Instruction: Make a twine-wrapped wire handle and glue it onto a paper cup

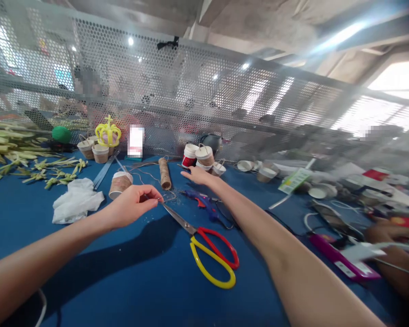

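My left hand (136,204) is pinched closed near the tip of the scissors (190,229); thin twine shows at its fingertips. The scissors lie on the blue table with one red and one yellow handle. My right hand (197,175) reaches forward beside the small paper cups (205,156) and the red and white cup (189,156); what its fingers touch is too small to tell. Between the hands stands a roll of twine (164,174). A blue glue gun (204,204) lies below my right hand. Behind my left hand is a twine-wrapped cup (120,184).
White cloth (77,201), dried stalks (7,145), a green ball (62,134) and a yellow crown (108,132) are at left. A purple power strip (342,259) and cables lie right, near another person's blurred arm (391,254). A perforated metal screen (191,91) stands behind.
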`<state>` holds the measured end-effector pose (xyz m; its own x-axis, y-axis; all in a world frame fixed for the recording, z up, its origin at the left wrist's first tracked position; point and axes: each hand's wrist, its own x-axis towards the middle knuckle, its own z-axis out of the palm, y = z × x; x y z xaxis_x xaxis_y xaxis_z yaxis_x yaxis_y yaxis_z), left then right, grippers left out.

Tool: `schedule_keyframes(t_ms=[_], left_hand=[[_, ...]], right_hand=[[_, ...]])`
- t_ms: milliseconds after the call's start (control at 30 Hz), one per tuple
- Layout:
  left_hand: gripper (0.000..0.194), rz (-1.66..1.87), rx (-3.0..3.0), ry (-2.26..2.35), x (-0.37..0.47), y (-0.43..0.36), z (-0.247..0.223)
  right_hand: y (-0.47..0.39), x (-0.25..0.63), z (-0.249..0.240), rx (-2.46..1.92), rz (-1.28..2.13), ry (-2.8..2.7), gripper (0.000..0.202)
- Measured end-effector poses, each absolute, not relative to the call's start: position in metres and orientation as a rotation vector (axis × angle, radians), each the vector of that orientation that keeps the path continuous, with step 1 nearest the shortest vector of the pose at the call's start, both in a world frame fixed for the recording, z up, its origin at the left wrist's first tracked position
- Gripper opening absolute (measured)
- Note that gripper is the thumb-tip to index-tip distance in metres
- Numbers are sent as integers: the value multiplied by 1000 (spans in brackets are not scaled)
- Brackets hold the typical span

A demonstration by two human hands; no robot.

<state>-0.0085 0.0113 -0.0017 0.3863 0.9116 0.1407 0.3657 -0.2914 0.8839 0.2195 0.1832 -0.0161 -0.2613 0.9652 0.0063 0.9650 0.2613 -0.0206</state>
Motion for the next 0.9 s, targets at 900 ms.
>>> schedule_keyframes(t_ms=[900], left_hand=[[18, 831, 1171, 678, 5, -12, 5]], right_hand=[[5, 170, 11, -700, 1379, -1637, 11]])
